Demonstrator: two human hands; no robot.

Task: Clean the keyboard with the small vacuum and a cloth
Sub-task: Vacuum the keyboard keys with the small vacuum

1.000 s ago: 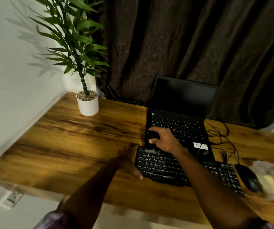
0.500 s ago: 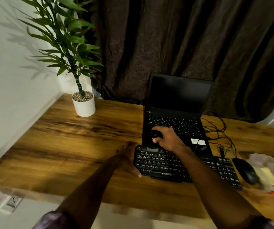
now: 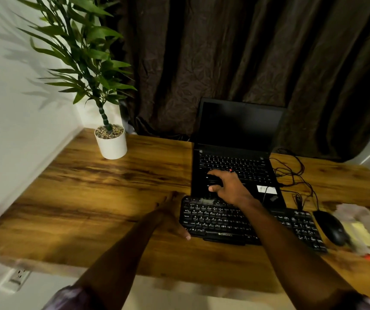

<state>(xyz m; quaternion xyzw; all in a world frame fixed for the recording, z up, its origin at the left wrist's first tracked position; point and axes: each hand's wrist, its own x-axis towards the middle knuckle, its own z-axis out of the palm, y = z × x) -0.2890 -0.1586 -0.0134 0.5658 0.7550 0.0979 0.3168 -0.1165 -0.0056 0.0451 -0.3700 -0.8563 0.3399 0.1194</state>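
Wooden desk (image 3: 90, 198) carries the keyboard (image 3: 235, 222), nearer than the laptop (image 3: 242, 126); right hand (image 3: 231, 190) curls round the small vacuum (image 3: 213, 181), nozzle on far-left keys; left hand (image 3: 170, 217), fingers straight, braces its left edge, likely against sliding.

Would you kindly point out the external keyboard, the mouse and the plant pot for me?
external keyboard (image 3: 219, 222), head view, on its letter keys.
mouse (image 3: 331, 227), head view, on the middle of its back.
plant pot (image 3: 112, 147), head view, on its white side wall.
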